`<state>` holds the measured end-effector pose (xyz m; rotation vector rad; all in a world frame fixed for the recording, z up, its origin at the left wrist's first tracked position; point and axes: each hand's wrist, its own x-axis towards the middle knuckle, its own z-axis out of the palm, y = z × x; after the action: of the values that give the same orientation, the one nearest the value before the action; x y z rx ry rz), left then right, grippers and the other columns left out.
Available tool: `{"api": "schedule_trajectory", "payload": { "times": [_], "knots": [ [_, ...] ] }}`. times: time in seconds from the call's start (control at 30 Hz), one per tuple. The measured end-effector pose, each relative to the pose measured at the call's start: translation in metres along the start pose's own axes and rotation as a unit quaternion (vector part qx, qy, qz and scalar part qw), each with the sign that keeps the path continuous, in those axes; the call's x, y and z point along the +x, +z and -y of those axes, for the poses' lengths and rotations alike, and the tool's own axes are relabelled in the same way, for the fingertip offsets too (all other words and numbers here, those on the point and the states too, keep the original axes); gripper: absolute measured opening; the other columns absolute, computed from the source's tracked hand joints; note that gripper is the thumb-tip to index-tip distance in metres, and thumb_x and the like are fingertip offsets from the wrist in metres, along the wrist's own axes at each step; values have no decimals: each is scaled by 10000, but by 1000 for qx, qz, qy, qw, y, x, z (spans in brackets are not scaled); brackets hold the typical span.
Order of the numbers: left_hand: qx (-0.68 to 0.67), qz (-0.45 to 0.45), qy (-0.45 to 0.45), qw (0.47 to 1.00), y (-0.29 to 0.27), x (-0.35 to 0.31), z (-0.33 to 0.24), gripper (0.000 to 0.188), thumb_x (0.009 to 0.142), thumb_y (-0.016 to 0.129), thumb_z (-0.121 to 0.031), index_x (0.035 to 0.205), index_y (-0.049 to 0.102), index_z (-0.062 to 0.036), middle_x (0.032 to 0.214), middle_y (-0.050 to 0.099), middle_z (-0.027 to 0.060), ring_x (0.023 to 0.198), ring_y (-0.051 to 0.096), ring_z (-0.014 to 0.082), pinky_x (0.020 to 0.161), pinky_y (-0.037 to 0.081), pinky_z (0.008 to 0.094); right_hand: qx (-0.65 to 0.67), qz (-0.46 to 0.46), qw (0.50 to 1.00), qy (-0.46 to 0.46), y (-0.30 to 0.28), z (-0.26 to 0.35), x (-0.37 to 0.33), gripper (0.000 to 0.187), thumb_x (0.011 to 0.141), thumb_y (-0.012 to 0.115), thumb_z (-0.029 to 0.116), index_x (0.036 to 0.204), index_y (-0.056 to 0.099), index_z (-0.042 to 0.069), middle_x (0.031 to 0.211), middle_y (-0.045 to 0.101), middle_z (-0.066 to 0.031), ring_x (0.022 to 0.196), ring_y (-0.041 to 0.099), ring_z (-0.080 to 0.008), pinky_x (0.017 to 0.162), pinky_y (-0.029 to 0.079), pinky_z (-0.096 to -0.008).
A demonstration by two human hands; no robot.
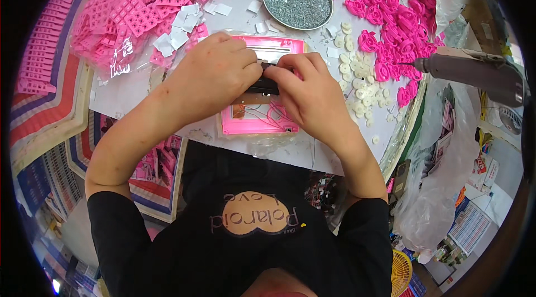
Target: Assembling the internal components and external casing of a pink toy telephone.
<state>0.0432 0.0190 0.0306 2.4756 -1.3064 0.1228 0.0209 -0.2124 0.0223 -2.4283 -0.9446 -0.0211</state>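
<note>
Gripping, head view: left hand [226, 70] and right hand [310, 93], fingers curled in on one black part [263, 86] between them. Beneath both hands: pink casing [251, 127], thin wires [275, 111] inside. Beyond left hand: heaped pink panels [151, 1], white squares [163, 45]. Ahead of right hand: round dish [298, 29], small metal pieces [304, 6]. To its right: white discs [363, 93], pink moulded parts [391, 29], grey power tool [474, 76].

The black part [261, 88] is partly covered by the left hand [223, 70] and right hand [311, 87]; its shape seems unclear. The grey pieces [298, 6] are too small to be identified.
</note>
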Motion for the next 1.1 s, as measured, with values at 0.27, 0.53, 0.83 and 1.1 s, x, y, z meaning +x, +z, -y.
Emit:
{"api": "schedule_trajectory", "payload": {
  "times": [0.27, 0.53, 0.83, 1.1],
  "knots": [
    [-233, -41, -221, 946, 13, -5, -7, 175, 841, 682, -131, 971, 697, -14, 836, 679, 103, 735, 650, 260, 659, 506, 349, -69, 37, 997, 9, -7, 15, 1, 376, 781, 650, 93, 1155, 619, 114, 1071, 580, -106, 981, 554, -339, 749, 547, -400],
    [-311, 53, -284, 905, 6, 16, 9, 185, 805, 715, -157, 880, 710, 12, 739, 690, 138, 667, 676, 225, 656, 524, 327, -91, 39, 995, 7, -5, 19, -1, 394, 770, 640, 98, 1164, 617, 89, 1054, 582, -122, 960, 569, -338, 633, 575, -395],
    [-308, 142, -271, 901, -1, 33, 20, 171, 796, 699, -141, 865, 705, 15, 771, 693, 149, 709, 676, 250, 678, 528, 345, -190, 62, 980, 13, -5, 43, 2, 410, 738, 666, 126, 1111, 602, -31, 972, 588, -145, 870, 585, -288, 635, 570, -362],
    [-169, 41, -142, 974, -3, 59, 47, 179, 803, 705, -175, 866, 678, -10, 777, 653, 145, 721, 642, 323, 666, 496, 435, 3, -355, 928, -112, -90, -27, -10, 425, 796, 639, 17, 1211, 558, -28, 1075, 650, -154, 987, 632, -290, 828, 533, -396]
  ]
}}
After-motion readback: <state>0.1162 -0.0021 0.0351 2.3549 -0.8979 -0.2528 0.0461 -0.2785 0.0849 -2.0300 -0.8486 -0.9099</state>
